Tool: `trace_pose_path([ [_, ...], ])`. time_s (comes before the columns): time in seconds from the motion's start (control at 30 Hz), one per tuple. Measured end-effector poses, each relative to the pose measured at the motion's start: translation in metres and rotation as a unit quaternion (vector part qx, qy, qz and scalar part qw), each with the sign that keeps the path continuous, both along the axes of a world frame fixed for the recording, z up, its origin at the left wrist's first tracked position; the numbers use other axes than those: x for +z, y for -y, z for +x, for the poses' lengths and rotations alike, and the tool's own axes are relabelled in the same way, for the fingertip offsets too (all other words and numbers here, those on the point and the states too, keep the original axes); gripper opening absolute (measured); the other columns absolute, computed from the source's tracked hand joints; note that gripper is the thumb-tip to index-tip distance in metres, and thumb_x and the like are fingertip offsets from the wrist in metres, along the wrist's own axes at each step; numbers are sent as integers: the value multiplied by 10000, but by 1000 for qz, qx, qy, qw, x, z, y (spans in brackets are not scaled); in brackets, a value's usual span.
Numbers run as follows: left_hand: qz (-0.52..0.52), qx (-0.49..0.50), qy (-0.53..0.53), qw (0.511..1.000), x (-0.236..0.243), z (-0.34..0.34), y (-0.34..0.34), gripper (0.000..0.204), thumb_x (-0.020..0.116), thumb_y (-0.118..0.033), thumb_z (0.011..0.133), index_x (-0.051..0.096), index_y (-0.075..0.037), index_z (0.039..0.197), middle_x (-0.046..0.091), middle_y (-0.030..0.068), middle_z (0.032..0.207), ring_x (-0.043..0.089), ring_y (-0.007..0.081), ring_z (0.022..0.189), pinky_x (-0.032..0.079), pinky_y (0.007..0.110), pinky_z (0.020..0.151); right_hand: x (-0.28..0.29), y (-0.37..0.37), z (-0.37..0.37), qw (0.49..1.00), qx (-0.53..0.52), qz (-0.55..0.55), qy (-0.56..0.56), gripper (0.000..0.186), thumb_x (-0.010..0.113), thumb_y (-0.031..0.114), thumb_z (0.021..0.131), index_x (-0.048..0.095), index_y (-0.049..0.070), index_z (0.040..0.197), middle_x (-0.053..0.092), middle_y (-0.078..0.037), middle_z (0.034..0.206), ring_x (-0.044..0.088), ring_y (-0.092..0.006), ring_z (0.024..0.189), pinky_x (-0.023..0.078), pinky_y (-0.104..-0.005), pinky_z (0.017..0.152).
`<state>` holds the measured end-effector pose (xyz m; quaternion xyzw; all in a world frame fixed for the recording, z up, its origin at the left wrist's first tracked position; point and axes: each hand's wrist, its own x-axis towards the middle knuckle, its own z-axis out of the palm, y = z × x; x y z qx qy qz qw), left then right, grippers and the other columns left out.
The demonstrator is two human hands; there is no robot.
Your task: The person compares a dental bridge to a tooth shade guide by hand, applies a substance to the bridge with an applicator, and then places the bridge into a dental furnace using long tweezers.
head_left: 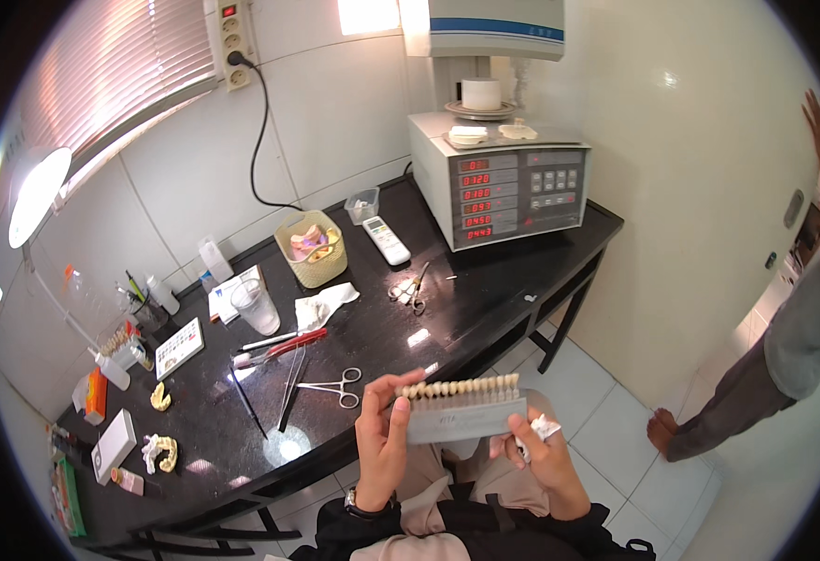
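Note:
A dental shade guide, a grey holder with a row of tooth-coloured tabs along its top, is held over my lap in front of the desk edge. My left hand grips its left end, thumb on the front. At its lower right corner is my right hand, with fingers closed round a crumpled white tissue. Whether those fingers also touch the holder I cannot tell. Nearest on the desk lie locking forceps, tweezers and a thin dark-handled tool.
The black desk carries a furnace with red displays, a basket, a remote control, scissors, a plastic cup and dental models. A lamp stands left. Another person stands at the doorway.

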<state>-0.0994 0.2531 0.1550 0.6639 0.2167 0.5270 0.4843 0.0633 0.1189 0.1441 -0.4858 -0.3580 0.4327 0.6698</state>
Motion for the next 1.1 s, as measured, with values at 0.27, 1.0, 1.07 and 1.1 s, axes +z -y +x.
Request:
trace_pose_path([
  [0.27,-42,76,24,996,-17,-67,7,202,490,-112,972,513,50,1090,574,146,1082,617,151,783,525,270,647,20,-100,48,996,47,-42,62,248,500,249,987,466,21,1077,618,-114,728,426,-47,470,304,-173,426],
  [1.0,62,426,-528,732,11,-97,-71,206,722,-174,780,572,-61,864,583,58,811,571,273,788,454,394,659,21,-163,33,863,39,-172,474,529,684,389,842,410,21,1106,629,-217,677,639,-418,664,484,-466,595],
  [1.07,28,412,-545,730,12,-95,-75,196,719,-166,782,572,-58,852,579,55,772,577,264,798,454,384,659,38,-161,42,880,74,-201,423,504,663,366,865,411,9,1116,626,-216,725,638,-404,693,483,-448,616],
  [1.1,29,422,-544,725,13,-92,-78,184,716,-157,783,574,-52,835,579,59,744,584,256,762,452,381,635,42,-163,50,888,91,-215,397,492,653,354,876,411,3,1121,624,-215,748,638,-397,708,482,-439,627],
])
